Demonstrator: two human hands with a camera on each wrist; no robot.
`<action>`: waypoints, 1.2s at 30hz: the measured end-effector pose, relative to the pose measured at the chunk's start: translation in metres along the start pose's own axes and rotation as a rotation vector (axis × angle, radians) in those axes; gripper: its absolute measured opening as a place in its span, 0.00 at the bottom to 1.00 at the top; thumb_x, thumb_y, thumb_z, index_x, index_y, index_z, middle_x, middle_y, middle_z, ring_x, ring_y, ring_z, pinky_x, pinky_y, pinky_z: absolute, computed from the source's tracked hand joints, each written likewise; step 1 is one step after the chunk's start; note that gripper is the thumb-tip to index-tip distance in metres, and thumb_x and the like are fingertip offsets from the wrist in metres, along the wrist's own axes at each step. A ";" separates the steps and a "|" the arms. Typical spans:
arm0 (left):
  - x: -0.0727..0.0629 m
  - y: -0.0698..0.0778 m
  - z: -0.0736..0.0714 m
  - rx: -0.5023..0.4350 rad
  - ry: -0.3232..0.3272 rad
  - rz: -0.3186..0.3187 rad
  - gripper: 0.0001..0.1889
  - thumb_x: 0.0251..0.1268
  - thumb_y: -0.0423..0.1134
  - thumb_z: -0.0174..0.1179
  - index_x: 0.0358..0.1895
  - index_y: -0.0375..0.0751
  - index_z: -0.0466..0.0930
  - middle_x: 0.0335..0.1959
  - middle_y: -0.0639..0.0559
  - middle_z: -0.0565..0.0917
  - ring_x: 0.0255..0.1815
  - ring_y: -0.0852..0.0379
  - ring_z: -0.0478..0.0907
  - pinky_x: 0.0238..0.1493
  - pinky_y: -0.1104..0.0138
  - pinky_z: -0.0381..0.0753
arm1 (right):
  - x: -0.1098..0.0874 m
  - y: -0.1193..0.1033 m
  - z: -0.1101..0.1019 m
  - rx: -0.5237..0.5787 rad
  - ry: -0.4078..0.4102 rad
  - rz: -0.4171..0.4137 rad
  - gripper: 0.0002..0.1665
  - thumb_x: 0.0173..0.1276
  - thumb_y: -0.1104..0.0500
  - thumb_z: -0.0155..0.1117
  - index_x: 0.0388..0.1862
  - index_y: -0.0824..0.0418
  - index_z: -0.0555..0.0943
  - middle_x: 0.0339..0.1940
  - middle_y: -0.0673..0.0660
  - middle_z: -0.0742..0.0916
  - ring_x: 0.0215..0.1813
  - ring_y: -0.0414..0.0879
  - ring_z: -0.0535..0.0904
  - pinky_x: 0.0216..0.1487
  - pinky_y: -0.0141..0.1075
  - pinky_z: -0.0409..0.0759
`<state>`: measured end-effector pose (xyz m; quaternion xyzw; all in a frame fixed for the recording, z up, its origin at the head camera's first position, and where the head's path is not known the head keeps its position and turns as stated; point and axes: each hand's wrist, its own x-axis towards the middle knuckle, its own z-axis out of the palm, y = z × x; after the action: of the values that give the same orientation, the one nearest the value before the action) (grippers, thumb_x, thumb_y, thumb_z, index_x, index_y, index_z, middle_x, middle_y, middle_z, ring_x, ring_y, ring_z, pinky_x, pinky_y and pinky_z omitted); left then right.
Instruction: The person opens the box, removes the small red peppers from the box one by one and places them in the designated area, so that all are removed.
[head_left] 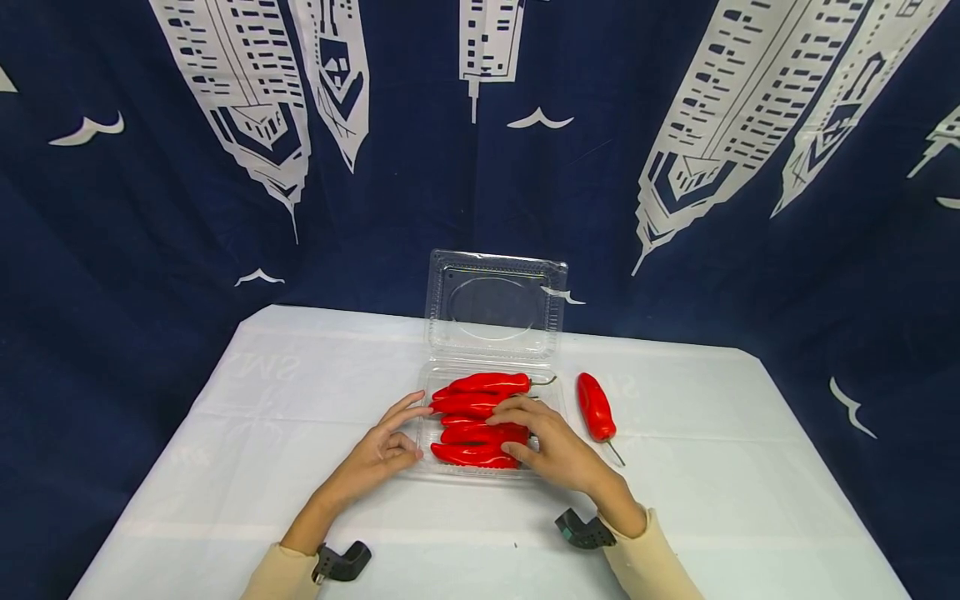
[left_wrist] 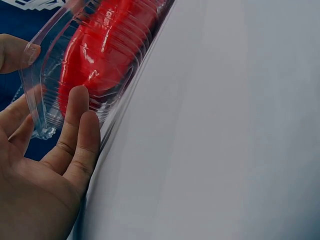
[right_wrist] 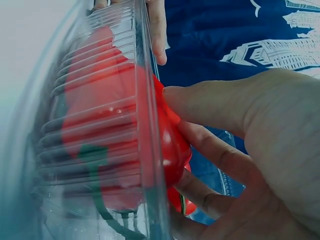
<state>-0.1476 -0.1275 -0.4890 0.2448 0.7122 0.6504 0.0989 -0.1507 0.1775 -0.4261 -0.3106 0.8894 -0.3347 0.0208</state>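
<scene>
Head view: looking down on several red peppers [head_left: 487, 382] lying side by side in an open clear box [head_left: 480, 473]. Pinching, with the right hand [head_left: 558, 450], one middle pepper [head_left: 483, 434] between thumb and bent fingers; touching the left wall with the left hand [head_left: 378, 454], fingers spread apart and clamping nothing. Not being able to tell the firmness of this pinch. Probably risking a slip, because of pinching smooth, glossy skin, and perhaps a rolling of the neighbour peppers. Also possibly risking, by pressing too hard on thin plastic, a bending or sliding of the box on the white tablecloth [head_left: 712, 483]. Noticing a loose pepper [head_left: 595, 406] lying outside, near the right wrist, maybe being easy to brush away. Seeing the raised lid [head_left: 491, 304] standing behind, perhaps limiting reach from that side, before a dark blue curtain [head_left: 420, 200].
</scene>
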 end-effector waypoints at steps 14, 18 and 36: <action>0.001 -0.002 0.000 -0.014 0.000 0.003 0.31 0.67 0.27 0.61 0.73 0.38 0.66 0.82 0.47 0.49 0.38 0.42 0.80 0.41 0.74 0.82 | 0.002 0.000 0.003 -0.011 0.033 0.008 0.19 0.63 0.64 0.72 0.53 0.53 0.85 0.56 0.47 0.81 0.61 0.46 0.74 0.63 0.49 0.76; 0.000 -0.002 0.000 -0.015 -0.002 0.003 0.31 0.67 0.27 0.61 0.73 0.38 0.66 0.82 0.47 0.49 0.39 0.41 0.80 0.43 0.73 0.82 | 0.001 0.000 0.004 -0.013 0.032 0.025 0.19 0.62 0.64 0.73 0.52 0.53 0.85 0.53 0.46 0.81 0.60 0.45 0.73 0.61 0.47 0.76; 0.000 -0.002 0.001 -0.005 -0.005 0.003 0.31 0.67 0.28 0.62 0.73 0.38 0.66 0.82 0.47 0.49 0.39 0.43 0.81 0.40 0.73 0.81 | 0.001 0.000 0.003 0.042 -0.005 0.025 0.24 0.61 0.63 0.74 0.57 0.55 0.83 0.59 0.48 0.85 0.69 0.51 0.74 0.72 0.53 0.69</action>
<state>-0.1477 -0.1269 -0.4907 0.2473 0.7101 0.6516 0.1002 -0.1515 0.1755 -0.4282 -0.3000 0.8860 -0.3520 0.0337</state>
